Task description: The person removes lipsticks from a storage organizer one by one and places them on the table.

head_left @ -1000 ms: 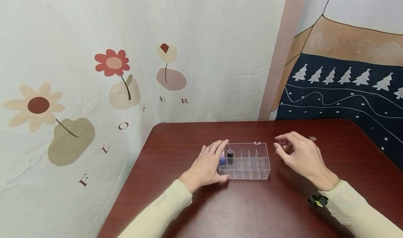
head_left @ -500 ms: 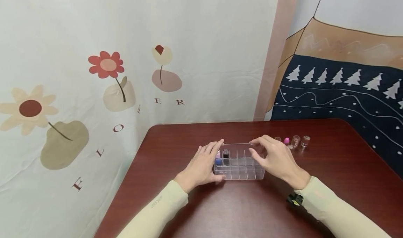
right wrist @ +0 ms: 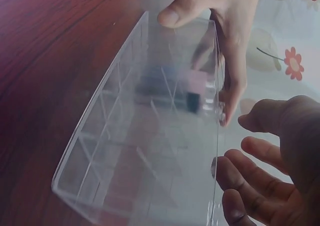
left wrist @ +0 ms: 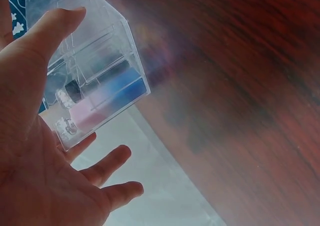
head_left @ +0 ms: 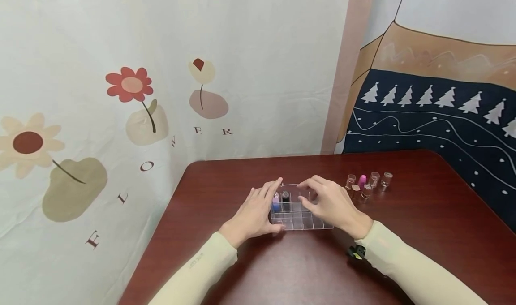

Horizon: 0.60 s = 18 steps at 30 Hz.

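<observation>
A clear plastic divided organizer box (head_left: pixel 302 222) stands on the table. My left hand (head_left: pixel 251 213) grips its left end, thumb at the front and a finger behind; in the left wrist view the other fingers spread away. Two small containers stand in the back row's left compartments: a pink-and-blue one (left wrist: pixel 107 98) and a black one (head_left: pixel 285 200) beside it. My right hand (head_left: pixel 328 202) hovers over the box's right half, thumb and forefinger bent and apart. In the right wrist view I see nothing held between those fingers (right wrist: pixel 260 118), which are beside the box's open top.
Several small clear containers (head_left: pixel 374 179) and a bright pink one (head_left: pixel 362 181) stand together on the dark red wooden table (head_left: pixel 225 179), right of and behind the box. Printed cloth (head_left: pixel 262 72) hangs behind the table.
My right hand has moved left from the small containers to above the box, leaving them in sight. My left hand keeps its grip on the box. The head view has shifted slightly right.
</observation>
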Each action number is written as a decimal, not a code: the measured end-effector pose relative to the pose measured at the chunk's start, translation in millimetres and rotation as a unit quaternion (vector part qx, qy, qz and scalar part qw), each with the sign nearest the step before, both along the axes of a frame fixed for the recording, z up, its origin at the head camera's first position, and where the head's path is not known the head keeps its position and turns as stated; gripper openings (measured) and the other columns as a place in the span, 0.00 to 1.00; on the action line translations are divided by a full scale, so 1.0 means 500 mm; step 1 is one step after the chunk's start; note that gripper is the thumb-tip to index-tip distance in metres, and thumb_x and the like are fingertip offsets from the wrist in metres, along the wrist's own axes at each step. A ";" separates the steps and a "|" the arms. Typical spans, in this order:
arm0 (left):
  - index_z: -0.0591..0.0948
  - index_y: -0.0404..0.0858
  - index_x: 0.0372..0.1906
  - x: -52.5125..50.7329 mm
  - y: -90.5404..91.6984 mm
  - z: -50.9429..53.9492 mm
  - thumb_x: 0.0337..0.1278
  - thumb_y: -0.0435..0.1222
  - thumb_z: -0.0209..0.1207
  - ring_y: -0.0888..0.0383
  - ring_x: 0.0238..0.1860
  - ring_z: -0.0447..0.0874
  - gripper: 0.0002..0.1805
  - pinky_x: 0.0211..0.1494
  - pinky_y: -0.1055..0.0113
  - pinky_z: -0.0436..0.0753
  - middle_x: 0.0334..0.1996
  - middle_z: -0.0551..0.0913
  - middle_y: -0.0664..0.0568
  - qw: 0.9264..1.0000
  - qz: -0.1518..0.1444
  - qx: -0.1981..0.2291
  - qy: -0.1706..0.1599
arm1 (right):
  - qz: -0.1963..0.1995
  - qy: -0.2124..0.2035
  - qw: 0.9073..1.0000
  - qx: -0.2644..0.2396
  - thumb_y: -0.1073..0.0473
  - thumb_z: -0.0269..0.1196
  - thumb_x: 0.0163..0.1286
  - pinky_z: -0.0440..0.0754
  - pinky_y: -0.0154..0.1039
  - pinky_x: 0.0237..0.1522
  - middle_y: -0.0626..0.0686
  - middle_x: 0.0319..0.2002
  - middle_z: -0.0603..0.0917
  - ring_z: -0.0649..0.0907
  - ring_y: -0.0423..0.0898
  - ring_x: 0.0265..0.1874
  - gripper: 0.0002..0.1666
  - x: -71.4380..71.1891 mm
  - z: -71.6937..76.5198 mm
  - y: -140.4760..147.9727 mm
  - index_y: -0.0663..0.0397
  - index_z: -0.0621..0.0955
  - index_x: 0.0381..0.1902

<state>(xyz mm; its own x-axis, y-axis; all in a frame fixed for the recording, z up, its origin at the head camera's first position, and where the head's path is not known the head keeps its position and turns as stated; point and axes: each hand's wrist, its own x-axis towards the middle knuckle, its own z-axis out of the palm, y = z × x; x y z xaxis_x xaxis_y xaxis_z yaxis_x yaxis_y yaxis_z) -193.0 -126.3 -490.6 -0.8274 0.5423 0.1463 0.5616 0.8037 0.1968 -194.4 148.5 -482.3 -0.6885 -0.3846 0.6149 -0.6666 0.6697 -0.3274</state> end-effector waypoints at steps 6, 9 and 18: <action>0.46 0.45 0.99 0.000 -0.008 0.004 0.56 0.60 0.86 0.40 0.89 0.74 0.78 0.90 0.26 0.71 0.91 0.66 0.43 1.000 0.000 0.003 -0.010 | -0.003 -0.018 1.000 0.024 0.55 0.84 0.69 0.85 0.35 0.29 0.49 0.42 0.93 0.89 0.43 0.31 0.17 -0.005 0.006 -0.026 0.49 0.94 0.54; 0.45 0.46 0.99 0.003 -0.012 0.005 0.57 0.60 0.86 0.41 0.90 0.71 0.78 0.91 0.26 0.70 0.93 0.64 0.44 1.000 0.004 0.004 -0.016 | -0.006 -0.029 0.999 0.038 0.54 0.84 0.69 0.85 0.35 0.29 0.50 0.42 0.93 0.88 0.42 0.31 0.18 -0.007 0.010 -0.034 0.49 0.94 0.54; 0.44 0.45 0.99 0.005 -0.009 0.010 0.58 0.60 0.86 0.39 0.95 0.62 0.79 0.93 0.27 0.66 0.98 0.54 0.48 1.000 0.003 -0.014 -0.012 | -0.012 -0.050 0.997 0.065 0.52 0.86 0.68 0.84 0.35 0.28 0.48 0.41 0.94 0.86 0.37 0.29 0.19 -0.013 0.018 -0.045 0.49 0.94 0.54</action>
<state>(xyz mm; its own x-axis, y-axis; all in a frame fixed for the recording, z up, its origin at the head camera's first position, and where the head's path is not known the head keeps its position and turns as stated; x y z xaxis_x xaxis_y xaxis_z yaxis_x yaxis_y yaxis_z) -190.3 -130.8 -485.7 -0.8340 0.5403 0.1114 0.5516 0.8128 0.1875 -200.7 126.0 -473.4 -0.7537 -0.4388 0.4893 -0.6183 0.7259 -0.3013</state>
